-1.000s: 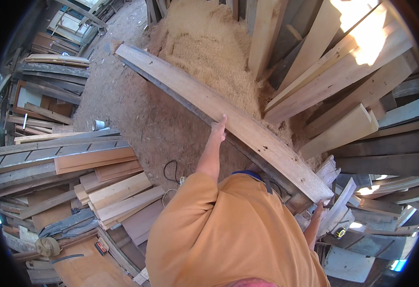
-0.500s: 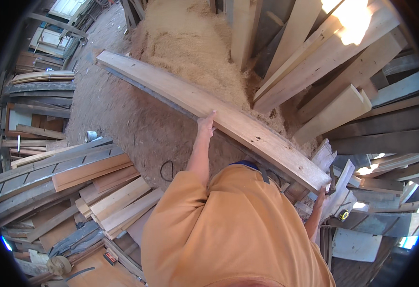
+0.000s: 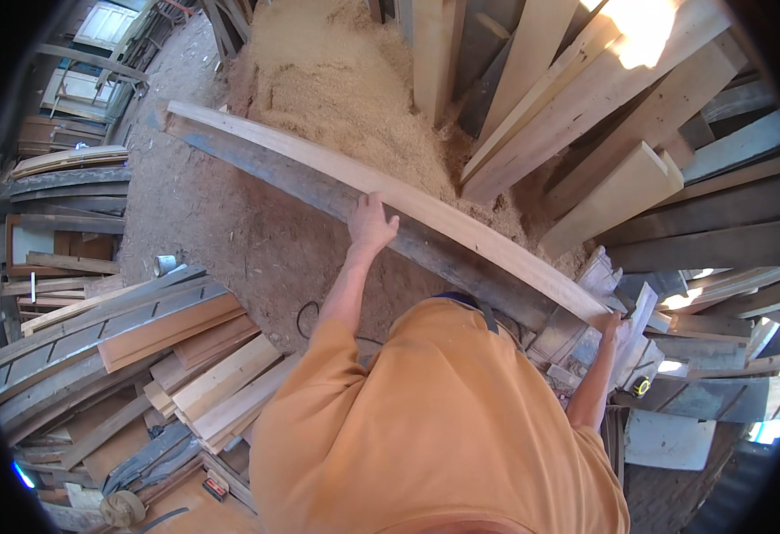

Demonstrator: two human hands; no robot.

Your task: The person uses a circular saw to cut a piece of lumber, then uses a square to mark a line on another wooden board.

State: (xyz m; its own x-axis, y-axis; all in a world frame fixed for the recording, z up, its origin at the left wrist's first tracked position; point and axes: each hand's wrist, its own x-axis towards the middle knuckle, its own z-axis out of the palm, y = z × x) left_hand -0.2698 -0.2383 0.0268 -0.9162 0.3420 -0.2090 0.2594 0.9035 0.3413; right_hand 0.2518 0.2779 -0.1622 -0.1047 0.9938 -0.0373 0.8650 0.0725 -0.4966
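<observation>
From the head camera, a long pale plank (image 3: 425,209) runs on a slant from the upper left of the frame down to the right of centre, lying along a darker, greyer board (image 3: 319,191) just beneath it. It is held at two places, probably because a board this long would sag or swing if gripped at one spot only.

The left hand (image 3: 370,222) reaches well forward in the middle of the frame, arm nearly straight, palm down on the near edge of the plank with the fingers (image 3: 374,203) curled over its top face. The right hand (image 3: 610,327) sits low at the right, elbow bent and close to the orange shirt (image 3: 434,427), at the plank's near end. It seems to clasp that end, but the hand is small and partly hidden, so how its fingers lie cannot be told.

A heap of sawdust (image 3: 345,89) fills the upper middle behind the plank. More boards lean upright (image 3: 577,116) at the upper right, and a stack of cut boards (image 3: 167,356) lies at the lower left. A small tin (image 3: 165,264) stands on the dirt floor (image 3: 230,231) at the left.
</observation>
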